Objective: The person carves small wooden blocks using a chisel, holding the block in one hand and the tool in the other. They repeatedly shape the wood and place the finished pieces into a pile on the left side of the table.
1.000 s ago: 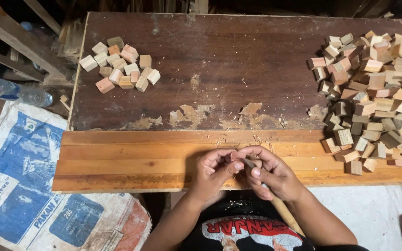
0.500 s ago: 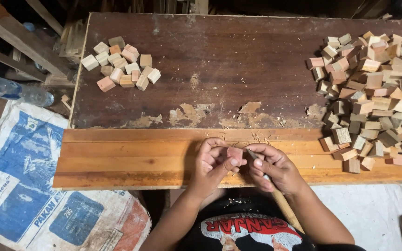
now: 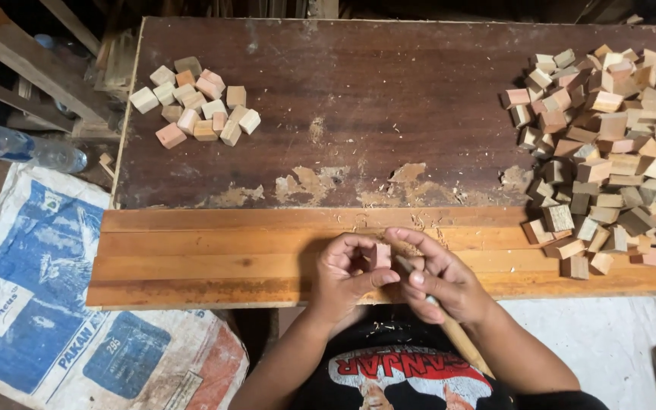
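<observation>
Wooden block (image 3: 380,254) between both hands' fingers (image 3: 358,279)

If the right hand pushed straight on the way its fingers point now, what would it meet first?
Most likely the small wooden block pinched in the left hand. The right hand points left toward it, with its fingertips already close to the block, though exact contact is unclear.

— What can't you make out at your hands?

— Your left hand (image 3: 347,273) covers most of the small wooden block (image 3: 380,254); only one pinkish face shows. The tool (image 3: 449,330) in your right hand (image 3: 442,282) hides its tip behind your fingers, so its kind is unclear.

— And at the edges?

— The big pile of blocks (image 3: 616,152) runs off the right edge, and the plastic bottle (image 3: 20,146) is cut off at the left.
</observation>
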